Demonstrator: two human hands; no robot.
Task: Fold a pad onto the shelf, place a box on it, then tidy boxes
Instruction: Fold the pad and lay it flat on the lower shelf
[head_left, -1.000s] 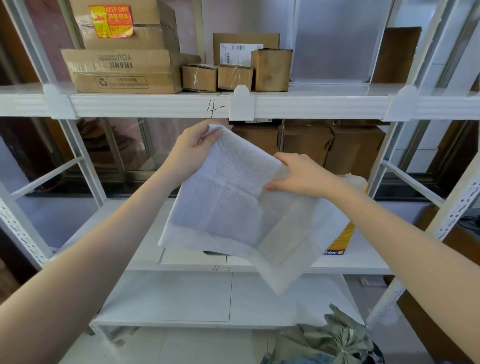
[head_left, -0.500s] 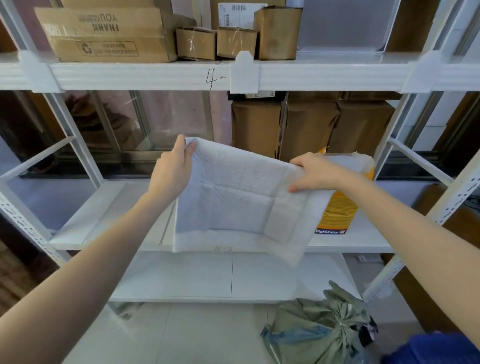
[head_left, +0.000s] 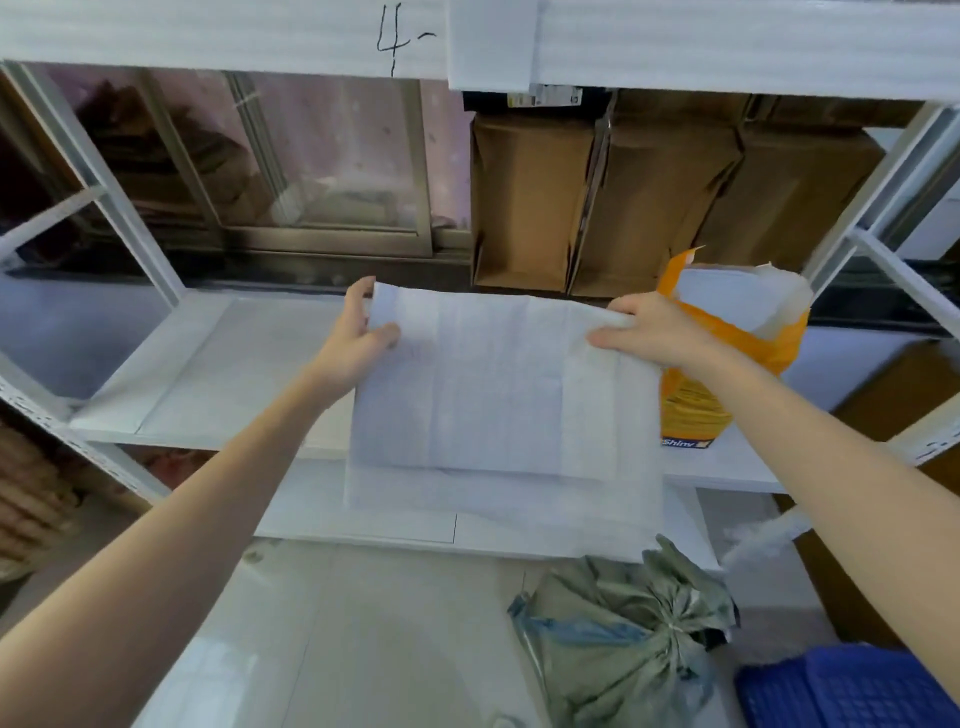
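**Pad lowered to the middle shelf, spread between both hands**

White metal shelving fills the view, its middle shelf bare along the left half and backed by a glazed window frame. Along that shelf's back edge, toward the right, stand three brown cardboard boxes side by side, and at its right front an open orange bag with white pads showing at the mouth.

The pad now hangs flat between the hands, its top edge level with the shelf's middle and its lower part draped over the front edge, covering some of the shelf below. The left hand is closed on the top left corner, thumb in front and fingers curled behind. The right hand pinches the top right corner, thumb on the front face, just beside the orange bag.

Against the picture a second ago, the pad has come down from chest height, where it hung skewed with one corner dangling, to a squared, level spread at the shelf. The hands have moved further apart, pulling the sheet taut. The head has also tipped down: the upper shelf's cartons have left the view, and a tied green sack and a blue crate on the floor now show.

By my judgement, the pad is ready to be laid and folded onto the shelf; no box has yet been placed on it.
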